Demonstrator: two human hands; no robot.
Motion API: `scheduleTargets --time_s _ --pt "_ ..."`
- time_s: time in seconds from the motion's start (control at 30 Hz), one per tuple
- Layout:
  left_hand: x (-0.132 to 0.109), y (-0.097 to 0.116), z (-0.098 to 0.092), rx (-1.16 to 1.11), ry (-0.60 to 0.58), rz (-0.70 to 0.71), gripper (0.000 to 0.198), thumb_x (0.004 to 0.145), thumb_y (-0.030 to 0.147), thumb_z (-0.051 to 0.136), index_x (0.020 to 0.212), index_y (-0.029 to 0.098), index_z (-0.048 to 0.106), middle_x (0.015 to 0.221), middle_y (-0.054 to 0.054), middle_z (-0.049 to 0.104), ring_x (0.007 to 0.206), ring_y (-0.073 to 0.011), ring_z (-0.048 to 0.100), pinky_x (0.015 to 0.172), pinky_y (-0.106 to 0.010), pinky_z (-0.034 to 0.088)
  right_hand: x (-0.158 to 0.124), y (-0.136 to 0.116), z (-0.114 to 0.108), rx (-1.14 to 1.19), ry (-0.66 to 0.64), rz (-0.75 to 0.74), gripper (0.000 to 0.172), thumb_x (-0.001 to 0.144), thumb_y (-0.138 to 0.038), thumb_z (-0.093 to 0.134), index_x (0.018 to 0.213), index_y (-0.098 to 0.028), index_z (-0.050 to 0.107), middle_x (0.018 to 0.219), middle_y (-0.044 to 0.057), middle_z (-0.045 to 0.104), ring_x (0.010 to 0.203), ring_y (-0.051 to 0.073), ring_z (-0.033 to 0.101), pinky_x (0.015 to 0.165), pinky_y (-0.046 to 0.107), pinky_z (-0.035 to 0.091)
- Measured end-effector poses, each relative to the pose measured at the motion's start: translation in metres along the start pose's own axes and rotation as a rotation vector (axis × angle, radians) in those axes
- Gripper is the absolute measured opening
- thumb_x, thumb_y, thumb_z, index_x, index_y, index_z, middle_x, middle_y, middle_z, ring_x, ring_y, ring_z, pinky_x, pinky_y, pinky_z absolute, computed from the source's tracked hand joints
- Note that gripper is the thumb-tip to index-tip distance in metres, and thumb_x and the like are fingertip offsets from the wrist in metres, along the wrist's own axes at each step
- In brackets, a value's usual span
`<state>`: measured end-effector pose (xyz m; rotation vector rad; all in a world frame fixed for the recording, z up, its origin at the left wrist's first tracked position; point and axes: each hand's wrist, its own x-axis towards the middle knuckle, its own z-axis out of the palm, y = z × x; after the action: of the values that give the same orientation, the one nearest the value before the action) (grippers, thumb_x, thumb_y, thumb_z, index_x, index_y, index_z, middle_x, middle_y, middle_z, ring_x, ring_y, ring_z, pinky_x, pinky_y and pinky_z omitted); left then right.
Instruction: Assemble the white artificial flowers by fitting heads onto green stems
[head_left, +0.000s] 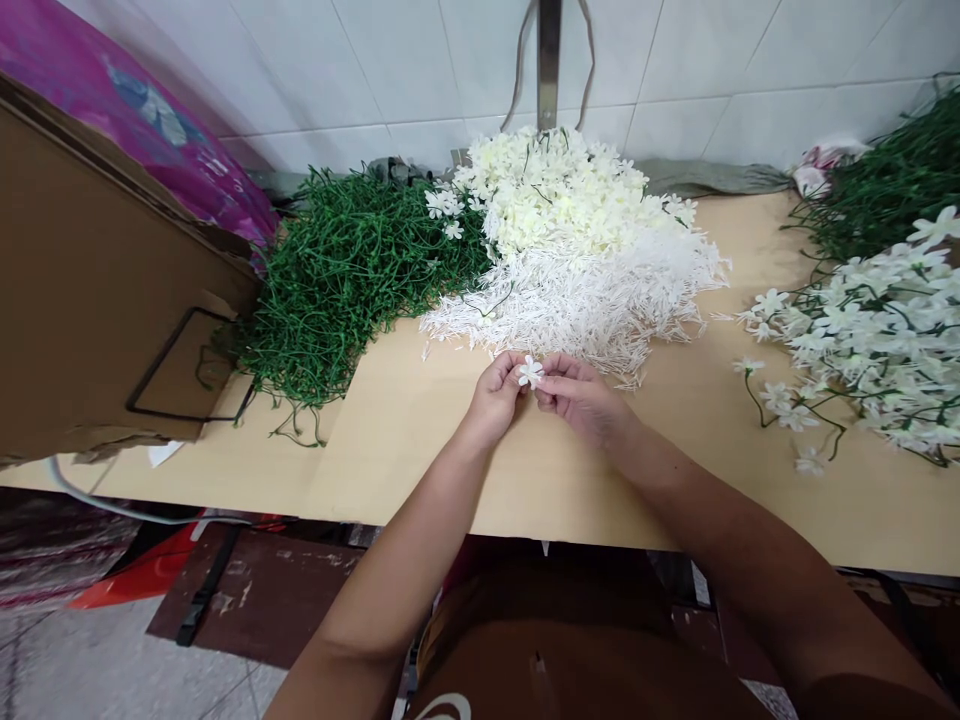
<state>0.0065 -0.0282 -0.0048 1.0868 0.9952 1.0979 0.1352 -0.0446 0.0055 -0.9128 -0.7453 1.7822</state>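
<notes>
We hold one small white flower [530, 373] between our two hands, just above the table [420, 440] and just in front of the loose piles, its petals spread and facing up. The fingers of our left hand [495, 398] are closed on its left side, and the thumb and fingertips of our right hand [579, 400] pinch it from the right, so our hands nearly meet. Right beyond them we have a heap of thin white sticks [585, 300], with a mound of creamy blossoms [562, 195] behind it. To the left, touching these, lies a tangle of green stems [352, 270], and beside that stands a cardboard box [97, 270]. Well to our right we see white flowers on green stems [892, 330], with more greenery [900, 175] behind. A tiled wall [300, 60] backs the table.
</notes>
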Motion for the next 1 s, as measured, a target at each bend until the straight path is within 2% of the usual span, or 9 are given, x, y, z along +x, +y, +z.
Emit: scheduleTargets --time_s 0.1,0.23,0.33,0.5,0.73,0.83,1.0 --pt "0.0 0.001 -0.001 -0.018 0.019 -0.02 0.046 0.058 0.058 0.07 0.066 0.02 0.046 0.055 0.004 0.04 0.05 -0.0079 0.032 0.047 -0.022 0.026 -0.002 -0.005 -0.002 -0.047 -0.057 -0.038 0.029 0.056 -0.029 0.077 0.07 -0.019 0.053 0.056 -0.007 0.052 0.051 0.006 0.045 0.053 0.024 0.037" --pt "0.0 0.002 0.0 0.004 -0.017 -0.007 0.046 0.058 0.058 0.069 0.065 0.019 0.046 0.055 0.004 0.041 0.05 -0.0078 0.032 0.048 -0.023 0.027 -0.001 -0.007 -0.001 -0.169 -0.04 -0.11 0.034 0.055 -0.031 0.079 0.078 -0.019 0.056 0.067 -0.004 0.059 0.059 0.008 0.053 0.057 0.024 0.042" --pt "0.0 0.001 0.001 0.028 -0.035 -0.001 0.046 0.059 0.059 0.069 0.066 0.019 0.047 0.057 0.004 0.043 0.051 -0.0076 0.032 0.05 -0.023 0.028 0.002 -0.005 0.0 -0.255 -0.008 -0.176 0.038 0.052 -0.03 0.081 0.076 -0.019 0.055 0.067 -0.003 0.06 0.06 0.008 0.055 0.059 0.025 0.044" --pt "0.0 -0.001 0.001 0.062 -0.035 0.008 0.048 0.059 0.061 0.068 0.065 0.019 0.046 0.054 0.005 0.039 0.05 -0.0076 0.029 0.049 -0.023 0.026 0.003 -0.003 -0.002 -0.337 -0.041 -0.258 0.033 0.057 -0.037 0.078 0.07 -0.019 0.053 0.065 -0.003 0.059 0.06 0.009 0.055 0.061 0.026 0.045" --pt "0.0 -0.001 0.001 0.039 -0.07 -0.02 0.049 0.057 0.06 0.071 0.064 0.018 0.046 0.051 0.006 0.038 0.048 -0.006 0.028 0.048 -0.022 0.023 0.002 -0.004 -0.008 -0.443 -0.054 -0.291 0.032 0.065 -0.044 0.072 0.071 -0.018 0.054 0.062 -0.002 0.057 0.058 0.009 0.051 0.057 0.025 0.04" --pt "-0.003 -0.001 0.003 0.035 -0.046 -0.064 0.047 0.057 0.056 0.072 0.065 0.016 0.048 0.052 0.006 0.041 0.048 -0.0053 0.03 0.048 -0.021 0.023 0.005 -0.002 -0.012 -0.481 -0.036 -0.29 0.035 0.063 -0.045 0.073 0.07 -0.017 0.054 0.06 -0.003 0.055 0.056 0.008 0.048 0.056 0.024 0.038" --pt "-0.009 0.001 0.0 0.014 0.007 -0.13 0.043 0.056 0.048 0.075 0.073 0.015 0.053 0.057 0.004 0.049 0.05 -0.0054 0.037 0.05 -0.02 0.027 0.008 0.0 -0.019 -0.524 -0.033 -0.318 0.036 0.063 -0.046 0.072 0.071 -0.016 0.054 0.063 0.0 0.057 0.06 0.011 0.051 0.059 0.027 0.04"
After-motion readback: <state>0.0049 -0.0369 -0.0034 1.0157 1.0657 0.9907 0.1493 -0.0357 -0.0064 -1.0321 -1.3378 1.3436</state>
